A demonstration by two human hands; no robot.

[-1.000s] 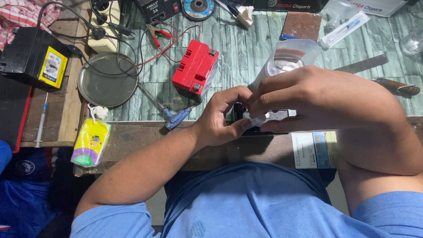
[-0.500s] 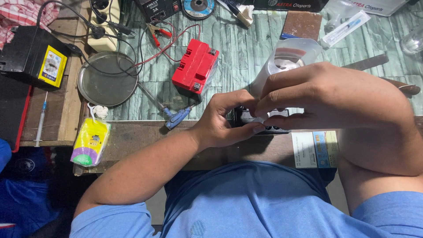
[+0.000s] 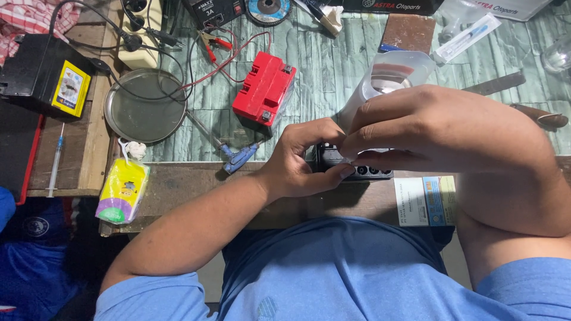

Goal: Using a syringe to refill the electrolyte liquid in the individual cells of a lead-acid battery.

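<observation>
Black, a small battery (image 3: 351, 166) sits at the tabletop (image 3: 333, 65) edge, both hands, left (image 3: 303, 160) and right (image 3: 434, 128), closed on it. Red battery (image 3: 264, 89) lies beyond; a yellow-labelled black one (image 3: 47, 77) far left.

A yellow rectangular label (image 3: 70, 88) is seen on the black battery (image 3: 44, 74). Below that battery, a yellow-purple-green packet (image 3: 123, 191) lies; far right, a white-blue-yellow sticker (image 3: 426, 201) is fixed.

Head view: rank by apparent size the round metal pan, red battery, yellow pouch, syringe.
1. round metal pan
2. red battery
3. yellow pouch, close to the battery, so that order is unsure
4. syringe, thinnest
</observation>
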